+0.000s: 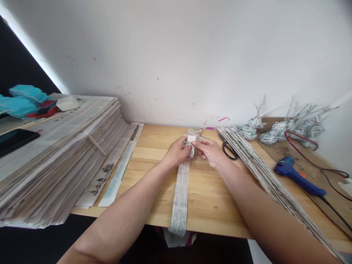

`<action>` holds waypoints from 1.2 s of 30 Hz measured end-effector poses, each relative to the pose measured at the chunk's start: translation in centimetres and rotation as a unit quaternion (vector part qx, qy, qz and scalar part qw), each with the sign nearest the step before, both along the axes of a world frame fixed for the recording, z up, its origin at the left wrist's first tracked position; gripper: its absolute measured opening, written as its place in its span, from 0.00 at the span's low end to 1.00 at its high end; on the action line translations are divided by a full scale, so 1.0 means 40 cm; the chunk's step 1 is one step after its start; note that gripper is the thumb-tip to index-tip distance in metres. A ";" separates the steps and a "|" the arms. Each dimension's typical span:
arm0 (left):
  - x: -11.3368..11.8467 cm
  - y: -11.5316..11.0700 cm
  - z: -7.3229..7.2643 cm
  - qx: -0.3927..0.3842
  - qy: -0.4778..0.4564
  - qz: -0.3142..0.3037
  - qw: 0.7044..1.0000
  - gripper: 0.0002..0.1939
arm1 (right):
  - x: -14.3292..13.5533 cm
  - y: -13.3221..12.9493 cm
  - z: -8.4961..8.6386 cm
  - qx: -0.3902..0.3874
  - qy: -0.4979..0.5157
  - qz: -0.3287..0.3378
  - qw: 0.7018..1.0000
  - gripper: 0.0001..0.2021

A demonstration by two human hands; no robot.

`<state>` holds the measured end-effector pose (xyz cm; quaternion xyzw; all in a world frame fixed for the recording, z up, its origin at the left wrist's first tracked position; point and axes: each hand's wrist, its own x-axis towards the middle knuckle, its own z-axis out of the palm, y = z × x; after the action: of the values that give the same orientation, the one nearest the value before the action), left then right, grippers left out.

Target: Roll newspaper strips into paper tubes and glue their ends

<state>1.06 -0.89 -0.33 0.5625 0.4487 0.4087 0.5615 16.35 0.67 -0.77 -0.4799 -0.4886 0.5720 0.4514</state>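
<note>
A long strip of newspaper [181, 190] runs from the far part of the wooden table towards me and droops over the front edge. At its far end, my left hand [177, 151] pinches the paper between thumb and fingers. My right hand [209, 149] comes in from the other side, its fingertips closed on the same end, where the paper looks bent up or folded. Just behind my hands lies a small pale beige piece [194, 132], partly covered. Black-handled scissors [231, 151] rest to the right of my right hand.
A tall newspaper stack [90, 146] stands left, bearing a phone [18, 139]. Loose strips [118, 176] lie beside it. At right are thin rolled newspaper sticks [255, 161], a blue glue gun [299, 178] with its cord, and woven paper pieces [271, 136] on cardboard. A wall [176, 62] closes the back.
</note>
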 end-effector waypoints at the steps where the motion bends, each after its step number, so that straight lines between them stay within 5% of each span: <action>1: 0.000 0.000 -0.002 0.005 0.002 0.001 1.000 0.17 | -0.001 0.000 -0.001 0.001 0.002 0.001 1.000 0.18; 11: 0.003 0.002 -0.008 -0.022 -0.003 0.010 1.000 0.09 | -0.016 -0.006 0.000 0.018 0.044 -0.033 0.998 0.16; 19: 0.001 -0.001 -0.013 0.042 0.053 0.024 0.997 0.14 | -0.023 -0.014 0.001 0.016 0.053 -0.022 0.998 0.17; 26: 0.002 -0.004 0.000 -0.008 0.046 0.011 0.999 0.10 | -0.015 -0.002 -0.007 0.005 0.083 -0.036 0.996 0.19; 36: -0.005 -0.001 0.003 -0.010 0.049 0.027 0.998 0.11 | 0.009 -0.003 0.000 0.031 -0.019 0.053 0.998 0.16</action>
<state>0.85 -0.93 -0.23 0.5642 0.4946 0.3913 0.5328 16.70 0.57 -0.79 -0.4499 -0.5397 0.5704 0.4254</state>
